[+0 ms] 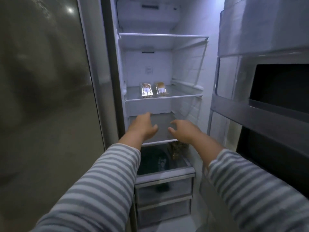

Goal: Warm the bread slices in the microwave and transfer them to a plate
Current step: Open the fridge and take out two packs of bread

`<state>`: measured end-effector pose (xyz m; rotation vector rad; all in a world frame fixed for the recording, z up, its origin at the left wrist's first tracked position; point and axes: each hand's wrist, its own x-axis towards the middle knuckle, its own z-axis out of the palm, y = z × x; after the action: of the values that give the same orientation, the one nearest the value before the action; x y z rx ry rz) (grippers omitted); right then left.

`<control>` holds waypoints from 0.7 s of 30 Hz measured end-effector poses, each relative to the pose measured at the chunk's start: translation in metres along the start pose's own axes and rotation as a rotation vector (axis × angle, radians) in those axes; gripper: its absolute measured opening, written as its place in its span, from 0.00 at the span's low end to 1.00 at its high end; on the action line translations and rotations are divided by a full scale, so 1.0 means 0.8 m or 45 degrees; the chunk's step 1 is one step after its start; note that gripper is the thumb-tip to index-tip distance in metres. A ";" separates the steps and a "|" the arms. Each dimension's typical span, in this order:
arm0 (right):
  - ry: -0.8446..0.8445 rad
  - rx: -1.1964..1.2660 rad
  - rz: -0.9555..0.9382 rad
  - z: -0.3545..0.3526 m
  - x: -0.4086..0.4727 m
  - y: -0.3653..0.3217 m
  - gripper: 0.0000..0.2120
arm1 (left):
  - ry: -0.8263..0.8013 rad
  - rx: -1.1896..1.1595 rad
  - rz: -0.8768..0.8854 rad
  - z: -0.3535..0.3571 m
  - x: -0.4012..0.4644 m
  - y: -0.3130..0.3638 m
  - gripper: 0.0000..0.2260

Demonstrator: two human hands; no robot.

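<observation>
Two clear plastic packs of bread sit side by side on the middle glass shelf (184,92) of the open fridge: the left pack (147,91) and the right pack (161,89). Both of my arms, in grey-and-white striped sleeves, reach into the fridge below that shelf. My left hand (143,127) is open with fingers spread, under and slightly left of the packs. My right hand (184,131) is also open, fingers curled loosely, a little lower and to the right. Neither hand touches the bread.
The closed steel fridge door (46,97) fills the left. The open door with its bins (267,106) stands close on the right. A lower shelf holds a dark item (160,161) and a clear bag (177,149); drawers (163,190) sit beneath.
</observation>
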<state>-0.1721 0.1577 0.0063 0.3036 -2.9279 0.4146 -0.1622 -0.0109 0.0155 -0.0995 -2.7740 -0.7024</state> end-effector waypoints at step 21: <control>0.211 0.342 0.059 -0.017 0.429 0.005 0.31 | 0.369 -0.083 -0.272 0.039 0.382 -0.034 0.27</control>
<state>-0.5022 0.1053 0.0849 0.2239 -2.7205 0.8023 -0.4666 -0.0204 0.0628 0.2688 -2.5061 -0.7895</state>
